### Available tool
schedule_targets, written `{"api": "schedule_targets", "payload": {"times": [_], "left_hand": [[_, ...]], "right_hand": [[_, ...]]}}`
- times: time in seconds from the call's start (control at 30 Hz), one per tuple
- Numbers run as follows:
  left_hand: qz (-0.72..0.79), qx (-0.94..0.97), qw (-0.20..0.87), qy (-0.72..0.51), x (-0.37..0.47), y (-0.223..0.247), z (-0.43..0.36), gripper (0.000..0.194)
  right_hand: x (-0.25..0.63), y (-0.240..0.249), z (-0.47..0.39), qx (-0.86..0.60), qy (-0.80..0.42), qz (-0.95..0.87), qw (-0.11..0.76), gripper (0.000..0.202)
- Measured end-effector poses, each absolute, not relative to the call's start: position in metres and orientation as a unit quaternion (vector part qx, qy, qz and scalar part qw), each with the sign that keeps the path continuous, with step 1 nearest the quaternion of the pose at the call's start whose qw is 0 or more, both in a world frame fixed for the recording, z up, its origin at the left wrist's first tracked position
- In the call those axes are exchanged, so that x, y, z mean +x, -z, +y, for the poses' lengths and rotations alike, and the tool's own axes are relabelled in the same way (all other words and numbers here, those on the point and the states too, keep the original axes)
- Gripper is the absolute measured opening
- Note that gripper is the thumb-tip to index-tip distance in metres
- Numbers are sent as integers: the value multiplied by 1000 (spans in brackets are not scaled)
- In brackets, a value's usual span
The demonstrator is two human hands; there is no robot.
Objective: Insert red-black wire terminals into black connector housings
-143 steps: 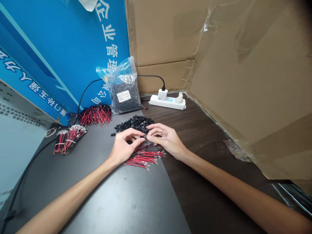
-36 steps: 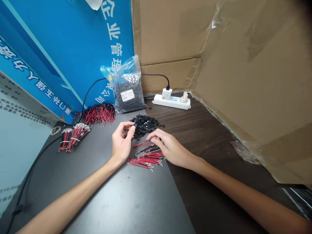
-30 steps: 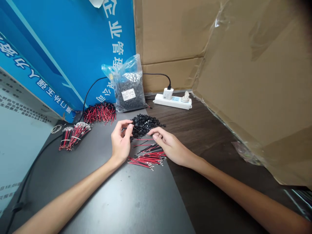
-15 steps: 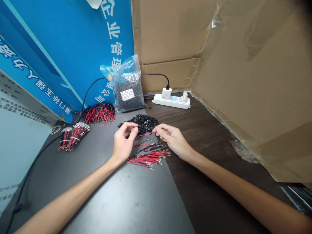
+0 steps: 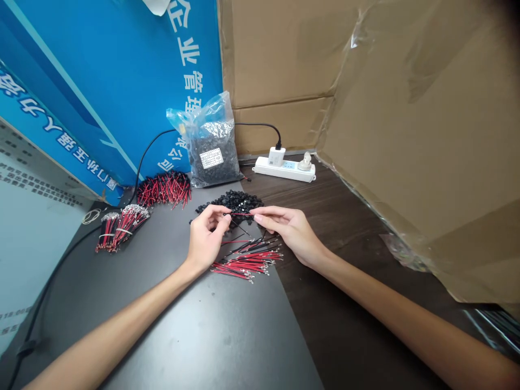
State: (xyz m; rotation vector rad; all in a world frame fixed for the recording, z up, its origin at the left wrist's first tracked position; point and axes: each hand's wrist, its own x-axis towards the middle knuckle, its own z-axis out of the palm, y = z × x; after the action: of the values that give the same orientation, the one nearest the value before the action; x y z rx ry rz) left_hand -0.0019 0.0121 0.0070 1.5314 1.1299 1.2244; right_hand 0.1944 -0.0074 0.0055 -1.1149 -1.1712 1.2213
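A thin red wire point(image 5: 240, 214) is stretched level between my two hands, over a pile of small black connector pieces point(image 5: 223, 201). My left hand point(image 5: 206, 234) pinches its left end, and a black wire point(image 5: 240, 226) slants down from the same fingertips. Whatever sits between those fingers is too small to make out. The thumb and forefinger of my right hand point(image 5: 293, 232) are closed on the red wire's other end. Below the hands, loose red and black wires point(image 5: 247, 264) with metal tips lie spread on the grey mat point(image 5: 203, 325).
A clear bag of black parts point(image 5: 213, 157) stands behind the pile. Right of it is a white power strip point(image 5: 284, 169) with a plugged-in adapter. Red and black wire assemblies point(image 5: 164, 189) and banded wire bundles point(image 5: 128, 225) lie at the left. Cardboard point(image 5: 406, 135) walls the right side.
My right hand has shifted slightly left, closer to my left hand. The red wire between them has risen and now runs level to my left fingertips.
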Motion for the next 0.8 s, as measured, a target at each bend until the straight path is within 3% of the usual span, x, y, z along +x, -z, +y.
{"api": "schedule_targets", "payload": {"times": [0.4,0.8], "left_hand": [[453,616,423,-486,-2,-8,12,16],[432,605,468,-478,-2,-13,12,23]], "right_hand": [[191,-5,-12,-446,-440,-503,595,34],[193,2,-8,-464,-431,-537,558,33]]}}
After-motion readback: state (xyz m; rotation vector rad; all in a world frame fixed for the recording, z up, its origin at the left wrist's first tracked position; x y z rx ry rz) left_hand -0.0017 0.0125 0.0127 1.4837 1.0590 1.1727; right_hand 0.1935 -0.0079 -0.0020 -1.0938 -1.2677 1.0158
